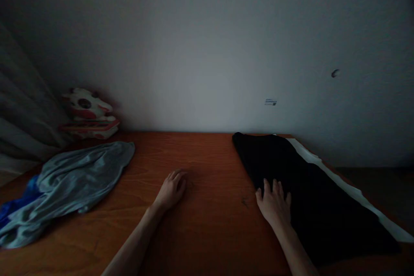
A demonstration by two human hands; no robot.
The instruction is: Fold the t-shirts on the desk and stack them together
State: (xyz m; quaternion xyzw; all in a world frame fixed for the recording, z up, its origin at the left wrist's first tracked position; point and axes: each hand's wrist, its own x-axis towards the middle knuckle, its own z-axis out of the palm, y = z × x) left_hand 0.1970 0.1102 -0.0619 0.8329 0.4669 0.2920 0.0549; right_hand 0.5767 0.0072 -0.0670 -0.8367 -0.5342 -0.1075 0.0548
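Note:
My right hand [274, 202] lies with spread fingers on the left edge of a black garment [317, 207], laid out flat; its exact kind is hard to make out in the dim light. White cloth or paper [352, 192] shows from under the garment's right side. Loosely curved, with the thumb apart from the fingers, my left hand [171, 189] rests on the brown wooden table [207, 233] and holds nothing. Farther left is a crumpled grey-green cloth [87, 177], apart from that hand.
Blue fabric [24, 200] pokes out beside the grey-green cloth. A white and red toy with a keyboard [90, 114] stands in the back left corner, near a pale curtain [22, 108]. Behind the table rises a plain wall [207, 51] with a small label [271, 102].

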